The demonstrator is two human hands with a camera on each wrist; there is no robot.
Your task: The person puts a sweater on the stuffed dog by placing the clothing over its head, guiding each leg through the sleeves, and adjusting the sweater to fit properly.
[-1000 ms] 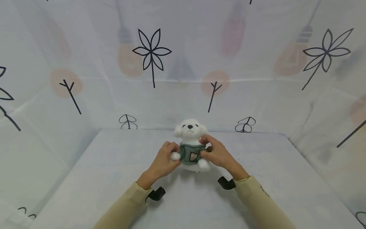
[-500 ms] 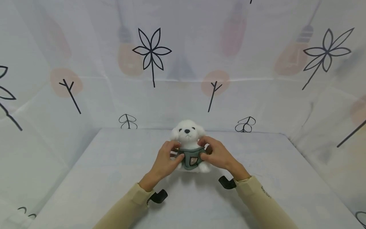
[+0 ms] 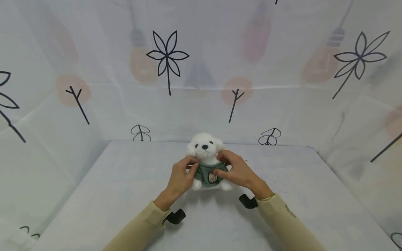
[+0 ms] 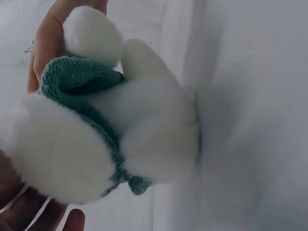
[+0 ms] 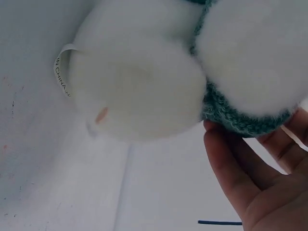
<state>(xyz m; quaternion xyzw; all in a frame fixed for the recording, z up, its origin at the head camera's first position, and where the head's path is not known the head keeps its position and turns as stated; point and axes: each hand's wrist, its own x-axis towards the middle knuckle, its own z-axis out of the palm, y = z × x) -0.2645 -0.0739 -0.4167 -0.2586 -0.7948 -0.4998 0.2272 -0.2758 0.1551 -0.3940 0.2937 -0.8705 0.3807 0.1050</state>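
Observation:
A white plush dog (image 3: 205,146) sits upright on the table, facing me. It wears a green knitted sweater (image 3: 205,172) with a small shield badge. At the dog's left side in the head view, my left hand (image 3: 182,174) grips it, the thumb on the sweater's edge and the fingers behind. My right hand (image 3: 237,170) holds the opposite side, its thumb across the sweater front beside the badge and its fingers near the neck. The left wrist view shows the sweater (image 4: 91,106) around a white limb. In the right wrist view, fingertips touch the sweater (image 5: 240,122) from below.
The white-covered table (image 3: 125,181) meets a white printed cloth backdrop (image 3: 201,111) just behind the dog. Similar cloth hangs at both sides. Black pieces (image 3: 176,217) are fixed at both wrists. A printed tag (image 5: 61,72) sticks out of the dog's body.
The dog's head has come slightly down and left. My left thumb has left the paw for the sweater, which now lies more evenly over the body. My right thumb has shifted inward toward the badge.

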